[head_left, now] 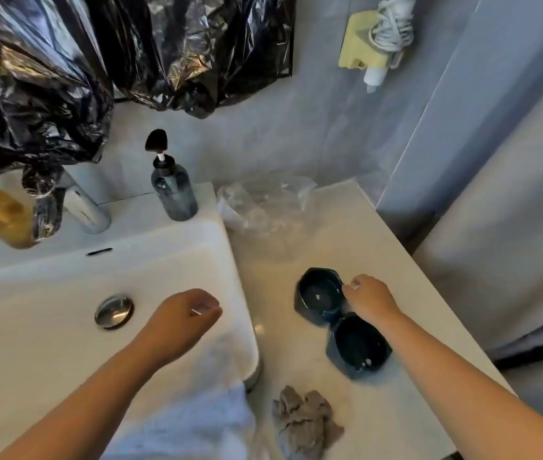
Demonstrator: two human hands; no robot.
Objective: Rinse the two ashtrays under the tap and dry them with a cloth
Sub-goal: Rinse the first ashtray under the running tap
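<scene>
Far dark blue glazed ashtray (319,295): right hand (368,298) pinches its rim; near ashtray (358,346) touches it; left hand (185,313) loosely curled, empty.

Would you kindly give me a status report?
Right hand pinches far ashtray; left hand idle over sink. Near ashtray beside it, on counter. Cloth lies clear.

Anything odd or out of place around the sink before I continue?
Black bin bags hang above the sink, one strip draped beside and over the tap, which may hinder rinsing. Right hand holds the far ashtray by its rim.
</scene>
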